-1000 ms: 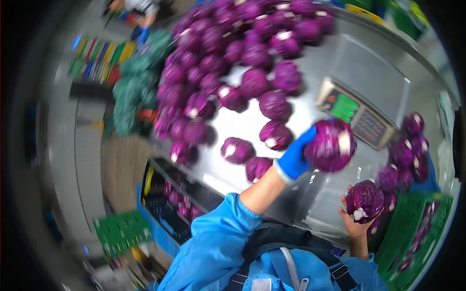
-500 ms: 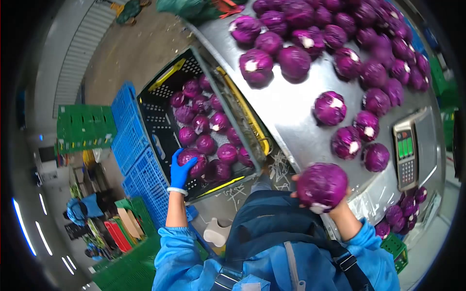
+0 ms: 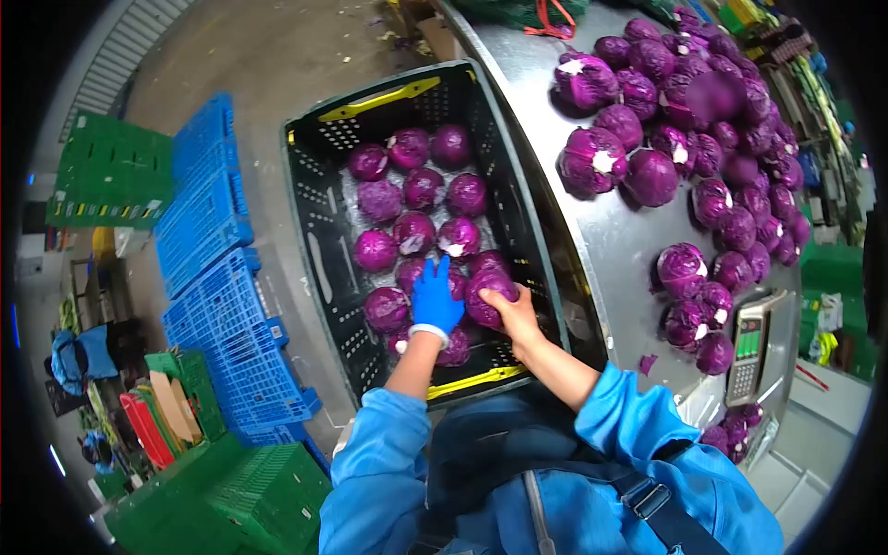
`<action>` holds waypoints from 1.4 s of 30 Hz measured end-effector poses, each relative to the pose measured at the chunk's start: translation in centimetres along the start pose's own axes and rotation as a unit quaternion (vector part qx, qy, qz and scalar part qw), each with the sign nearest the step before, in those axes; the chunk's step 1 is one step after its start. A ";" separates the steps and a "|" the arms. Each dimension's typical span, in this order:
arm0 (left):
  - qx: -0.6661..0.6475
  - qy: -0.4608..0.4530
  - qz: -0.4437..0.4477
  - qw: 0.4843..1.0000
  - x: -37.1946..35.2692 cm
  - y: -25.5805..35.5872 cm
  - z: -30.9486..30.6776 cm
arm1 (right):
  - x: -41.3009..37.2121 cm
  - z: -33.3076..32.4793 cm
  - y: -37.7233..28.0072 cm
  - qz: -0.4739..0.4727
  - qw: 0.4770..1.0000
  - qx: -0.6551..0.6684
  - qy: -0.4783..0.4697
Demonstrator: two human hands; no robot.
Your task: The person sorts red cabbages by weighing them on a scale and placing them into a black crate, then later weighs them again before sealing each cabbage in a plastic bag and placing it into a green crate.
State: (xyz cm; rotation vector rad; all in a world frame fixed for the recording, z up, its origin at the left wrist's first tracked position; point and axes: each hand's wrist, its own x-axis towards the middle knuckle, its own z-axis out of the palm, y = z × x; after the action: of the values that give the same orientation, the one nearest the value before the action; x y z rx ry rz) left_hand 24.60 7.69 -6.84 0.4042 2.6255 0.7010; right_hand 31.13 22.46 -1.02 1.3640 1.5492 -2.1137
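the gloved left hand [image 3: 437,296] hides much of the cabbages beneath it, so whether it grips one cannot be told; its fingers are slightly spread, pointing toward the crate's far end. the bare right hand [image 3: 514,314] reaches in from the right side, thumb on top, fingers curved around a red cabbage [image 3: 489,298], partly closed to its width; the fingertips are hard to see. that cabbage is inside the black crate [image 3: 541,268], at the near right, beside other red cabbages [image 3: 374,251] on clear plastic. more heads [image 3: 651,178] crowd the metal table [image 3: 592,242], some cut off by dark edges.
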 end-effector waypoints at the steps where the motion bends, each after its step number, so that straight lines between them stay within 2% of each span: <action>1: -0.021 -0.005 0.010 1.000 0.3 0.1 -0.9 | 0.5 -0.3 1.0 -0.053 0.994 -0.083 0.036; 2: -0.054 0.004 0.038 0.998 0.5 -1.4 0.0 | 0.8 -0.6 2.0 -0.106 0.973 -0.193 0.070; 3: -0.088 -0.011 0.023 0.996 0.4 -1.5 -0.5 | 1.0 -0.8 2.9 -0.154 0.936 -0.298 0.103; 4: -0.092 -0.004 0.042 0.995 0.3 -1.8 -0.6 | 1.4 -1.4 3.6 -0.171 0.924 -0.334 0.078; 5: -0.098 -0.003 0.069 0.993 0.3 -2.3 -0.4 | 2.9 -1.9 5.8 -0.246 0.886 -0.382 0.097; 7: -0.080 0.005 0.112 0.990 0.5 -2.7 0.3 | 1.2 -1.1 3.1 -0.223 0.856 -0.459 0.081; 9: -0.082 -0.010 0.096 0.992 1.0 -2.8 0.7 | 0.6 -1.2 2.1 -0.222 0.834 -0.500 0.072; 11: -0.079 -0.016 0.081 0.994 1.1 -3.3 0.0 | -2.0 -2.5 -0.2 -0.415 0.711 -0.568 -0.018; 13: -0.207 -0.021 0.011 0.978 1.6 -2.5 -1.8 | -5.7 -4.9 -3.8 -0.530 0.698 -0.444 -0.185; 14: -0.231 0.047 0.016 0.972 0.9 1.2 -4.0 | -7.4 -6.8 -5.3 -0.549 0.695 -0.408 -0.223; 15: -0.229 0.088 0.043 0.968 1.0 1.9 -4.3 | -8.0 -9.1 -5.5 -0.543 0.707 -0.398 -0.215; 17: -0.219 0.123 0.079 0.965 1.4 4.3 -4.9 | -9.6 -14.4 -5.4 -0.533 0.729 -0.381 -0.198; 19: -0.260 0.132 0.126 0.948 2.0 8.1 -4.4 | -11.4 -21.0 -5.1 -0.504 0.753 -0.418 -0.066; 21: -0.294 0.101 0.138 0.940 1.1 14.4 -4.2 | -12.5 -27.7 -3.3 -0.416 0.785 -0.458 0.006; 23: -0.264 0.065 0.188 0.944 1.3 18.5 -2.0 | -13.7 -33.3 -1.9 -0.439 0.779 -0.439 0.086; 25: -0.305 -0.015 0.198 0.931 2.0 20.9 2.1 | -15.1 -37.7 -0.9 -0.414 0.777 -0.461 0.116; 29: -0.240 -0.167 0.219 0.931 -0.2 30.2 6.0 | -15.3 -43.5 -0.3 -0.388 0.782 -0.471 0.128; 31: -0.180 -0.171 0.283 0.927 0.5 34.2 6.4 | -15.4 -44.8 -0.2 -0.383 0.771 -0.485 0.153; 33: -0.123 -0.064 0.400 0.906 5.2 35.5 7.6 | -15.1 -45.5 -0.6 -0.370 0.774 -0.490 0.156; 34: -0.163 -0.055 0.352 0.920 7.1 37.5 6.3 | -14.9 -45.6 -0.8 -0.366 0.786 -0.477 0.144; 36: -0.237 0.013 0.356 0.904 13.8 40.7 4.5 | -14.9 -45.6 -2.0 -0.385 0.776 -0.472 0.165; 39: -0.123 0.144 0.402 0.896 23.0 46.2 1.8 | -14.9 -44.6 -3.9 -0.371 0.768 -0.475 0.216; 41: -0.095 0.144 0.412 0.895 28.4 49.8 0.6 | -14.6 -44.2 -4.6 -0.343 0.774 -0.486 0.219; 42: -0.090 0.140 0.421 0.892 30.7 51.5 0.4 | -14.8 -44.2 -6.4 -0.322 0.783 -0.499 0.187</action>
State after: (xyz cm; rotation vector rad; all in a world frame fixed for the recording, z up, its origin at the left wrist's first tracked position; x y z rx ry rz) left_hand 6.57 62.07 10.85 1.5246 2.5297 1.3316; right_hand 60.15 56.80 12.89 0.8899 2.9660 -0.7694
